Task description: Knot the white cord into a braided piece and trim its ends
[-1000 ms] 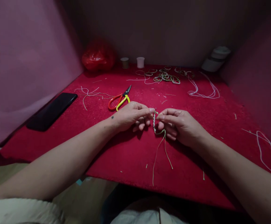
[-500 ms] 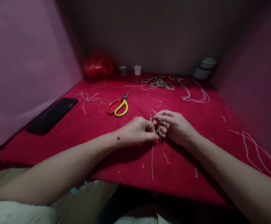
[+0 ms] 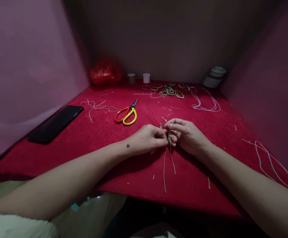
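Note:
My left hand and my right hand are close together over the red cloth, both with fingers pinched. Between them is a braided cord bracelet, mostly hidden by the fingers. Its white and dark braided end sticks out above my left fingers, and a knotted green tip pokes out by my right thumb. A loop of green cord shows at the fingertips of both hands. From it two loose cord ends hang down toward the table's front edge.
Scissors with one red and one yellow handle lie left of centre. A black phone rests farther left. Behind are a red plastic bag, a white thread spool, finished cord bracelets and a white container. White cord lies at right.
The green cord loop has drawn in smaller at the fingertips. The two hanging ends have swung closer together. My hands have barely moved, and the view has shifted slightly.

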`<state>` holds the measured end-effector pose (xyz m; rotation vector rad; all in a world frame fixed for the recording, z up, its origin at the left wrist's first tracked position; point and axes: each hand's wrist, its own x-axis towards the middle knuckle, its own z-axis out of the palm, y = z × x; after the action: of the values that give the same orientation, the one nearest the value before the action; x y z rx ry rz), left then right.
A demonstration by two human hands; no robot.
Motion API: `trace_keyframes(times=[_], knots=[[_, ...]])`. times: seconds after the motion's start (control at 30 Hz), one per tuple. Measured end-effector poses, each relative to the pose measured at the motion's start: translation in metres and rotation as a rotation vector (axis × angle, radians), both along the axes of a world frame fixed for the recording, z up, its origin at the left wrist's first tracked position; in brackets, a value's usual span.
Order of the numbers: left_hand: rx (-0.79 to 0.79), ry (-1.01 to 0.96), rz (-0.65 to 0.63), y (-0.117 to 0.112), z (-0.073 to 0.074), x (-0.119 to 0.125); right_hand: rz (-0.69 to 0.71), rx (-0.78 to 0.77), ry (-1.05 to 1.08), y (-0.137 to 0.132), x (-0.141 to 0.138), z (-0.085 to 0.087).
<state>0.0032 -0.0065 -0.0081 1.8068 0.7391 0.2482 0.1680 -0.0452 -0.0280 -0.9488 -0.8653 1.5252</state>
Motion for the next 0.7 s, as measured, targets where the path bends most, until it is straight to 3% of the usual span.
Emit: trace_keyframes(times=[0.2,0.4,0.6,0.7], knots=[[-0.188,0.072,-0.008,0.006,0.008,-0.003,-0.014,0.010,0.002,0.002,0.001,-0.002],[0.038,0.061,-0.014,-0.005,0.002,0.002,-0.016,0.019,-0.016,0.002,0.001,-0.003],[-0.065,0.094,-0.012,-0.004,0.007,0.000,-0.018,0.031,-0.006,0.003,0.001,-0.005],[0.060,0.082,-0.080,-0.005,0.003,0.001,-0.027,0.024,-0.021,0.002,0.001,-0.004]])
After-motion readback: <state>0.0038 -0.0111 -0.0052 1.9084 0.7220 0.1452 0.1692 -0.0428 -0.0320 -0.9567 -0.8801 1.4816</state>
